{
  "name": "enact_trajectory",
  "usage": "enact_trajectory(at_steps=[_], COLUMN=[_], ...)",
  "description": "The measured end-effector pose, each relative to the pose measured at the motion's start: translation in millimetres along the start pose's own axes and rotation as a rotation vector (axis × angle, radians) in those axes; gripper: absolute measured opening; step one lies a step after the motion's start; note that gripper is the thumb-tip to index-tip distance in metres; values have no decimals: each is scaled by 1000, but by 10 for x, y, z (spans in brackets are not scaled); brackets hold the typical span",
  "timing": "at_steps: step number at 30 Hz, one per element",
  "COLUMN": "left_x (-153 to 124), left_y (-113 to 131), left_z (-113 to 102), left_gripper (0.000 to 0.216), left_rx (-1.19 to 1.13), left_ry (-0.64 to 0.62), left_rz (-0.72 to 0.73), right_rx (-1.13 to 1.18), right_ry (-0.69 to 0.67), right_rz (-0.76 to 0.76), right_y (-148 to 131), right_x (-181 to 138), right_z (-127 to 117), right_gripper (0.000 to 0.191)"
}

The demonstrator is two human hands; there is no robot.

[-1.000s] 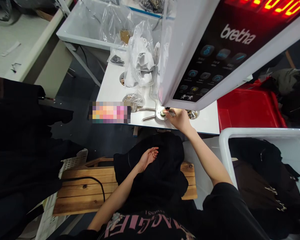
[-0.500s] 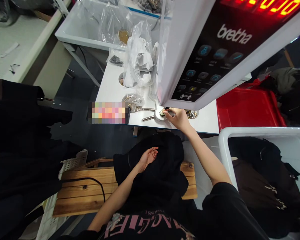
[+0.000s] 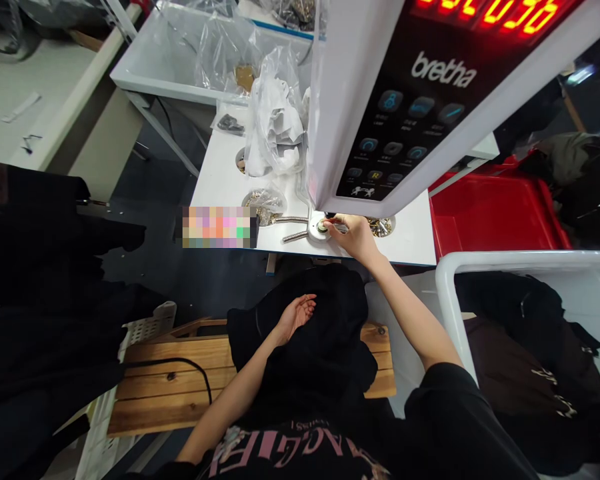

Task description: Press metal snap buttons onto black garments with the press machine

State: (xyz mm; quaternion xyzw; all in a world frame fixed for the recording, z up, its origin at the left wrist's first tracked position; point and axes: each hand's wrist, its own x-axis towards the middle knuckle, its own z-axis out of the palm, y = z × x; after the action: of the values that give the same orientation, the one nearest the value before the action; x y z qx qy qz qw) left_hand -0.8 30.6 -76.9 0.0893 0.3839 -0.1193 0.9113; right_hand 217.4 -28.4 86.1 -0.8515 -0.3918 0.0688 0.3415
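My right hand [image 3: 354, 238] is at the white round base [image 3: 320, 230] of a white Bretha press machine [image 3: 420, 113], and its fingertips pinch a small silver metal part [image 3: 341, 229] beside a dark-centred round die [image 3: 323, 227]. The machine's panel, with a red LED readout, hangs over that spot. Several small brass-coloured fittings fill a recessed bowl [image 3: 380, 227] just past my hand. My left hand [image 3: 296, 315] rests on black cloth [image 3: 305, 360] in my lap, away from the table, and holds nothing.
Two metal gooseneck tubes [image 3: 294, 227] run left from the die base. A bag of fittings [image 3: 263, 207] and white plastic bags [image 3: 275, 127] stand on the white table [image 3: 410, 243]. A red bin [image 3: 495, 220] lies right, a white tub [image 3: 530, 257] holds black cloth, and a wooden bench [image 3: 170, 393] lies below.
The whole view has drifted slightly as my head moved, and the red readout digits differ. My right hand stays at the die, its fingertips a little nearer to it. My left hand has not moved.
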Motion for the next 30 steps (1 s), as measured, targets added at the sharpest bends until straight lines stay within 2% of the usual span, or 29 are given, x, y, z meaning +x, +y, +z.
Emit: enact_trajectory(at_steps=[11,30], left_x=[-1,-8], left_y=[2,6], left_z=[-3,6], left_gripper=[25,23], left_rx=[6,22], left_ry=[-2,-2], left_rz=[5,10], right_rx=[27,45], right_ry=[13,2], right_rz=[-31,-7], right_y=[-12,-26], right_x=[3,6], right_z=[-18,-26], right_gripper=[18,22])
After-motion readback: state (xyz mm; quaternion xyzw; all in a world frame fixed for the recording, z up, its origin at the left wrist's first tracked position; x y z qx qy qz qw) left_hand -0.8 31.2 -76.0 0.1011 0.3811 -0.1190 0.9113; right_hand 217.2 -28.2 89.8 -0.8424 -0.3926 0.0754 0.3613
